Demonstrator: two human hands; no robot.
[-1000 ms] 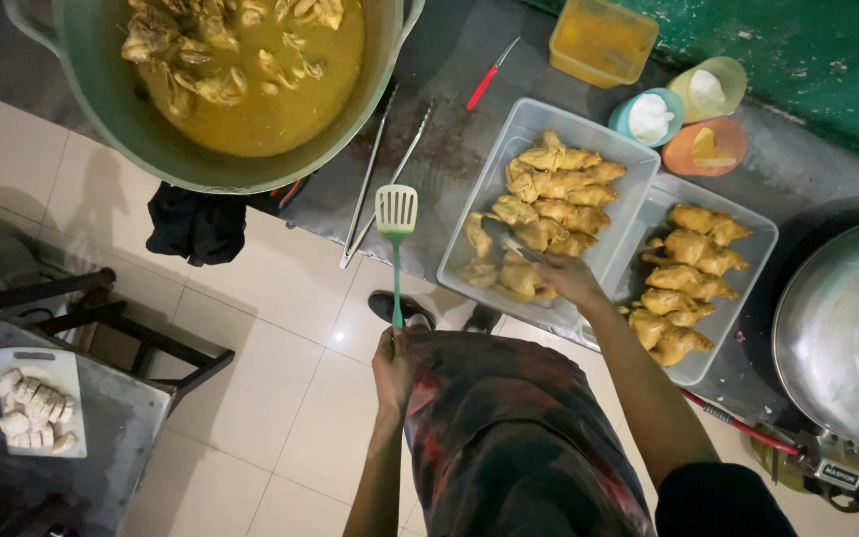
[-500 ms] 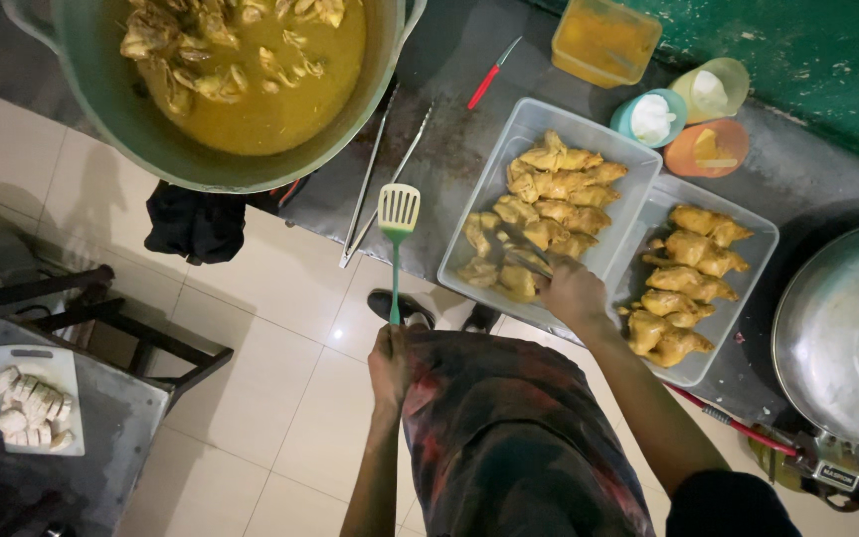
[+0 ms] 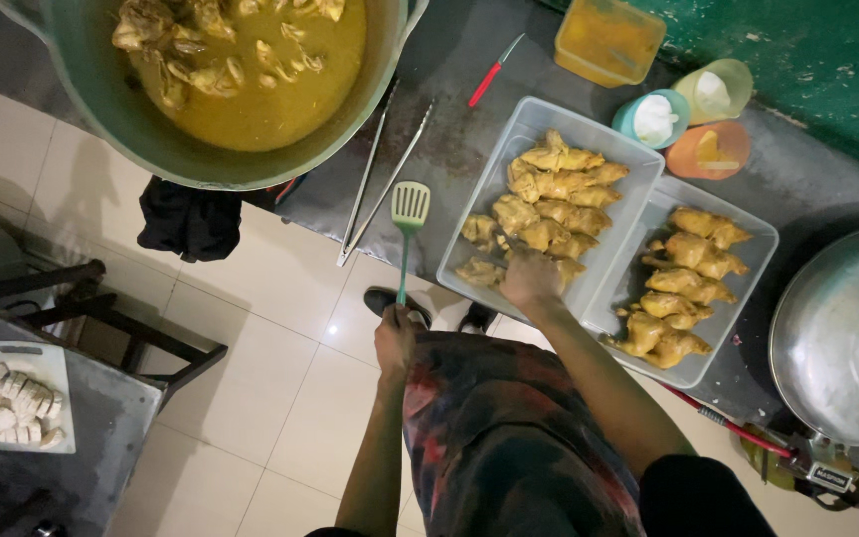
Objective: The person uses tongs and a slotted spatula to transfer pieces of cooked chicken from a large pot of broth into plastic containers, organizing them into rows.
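The left hand (image 3: 396, 341) holds a green slotted spatula (image 3: 409, 224) up, while the right hand (image 3: 532, 279) rests on yellow chicken pieces (image 3: 545, 214) in a clear tray (image 3: 589, 139).

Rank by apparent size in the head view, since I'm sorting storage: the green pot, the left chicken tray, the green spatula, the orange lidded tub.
1. green pot, partly cropped
2. left chicken tray
3. green spatula
4. orange lidded tub
The last two look close; the spatula is longer but slimmer.

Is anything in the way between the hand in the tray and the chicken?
No. The right hand is already down in the near tray, right on the chicken pieces. The left hand holds a green spatula off to the side.
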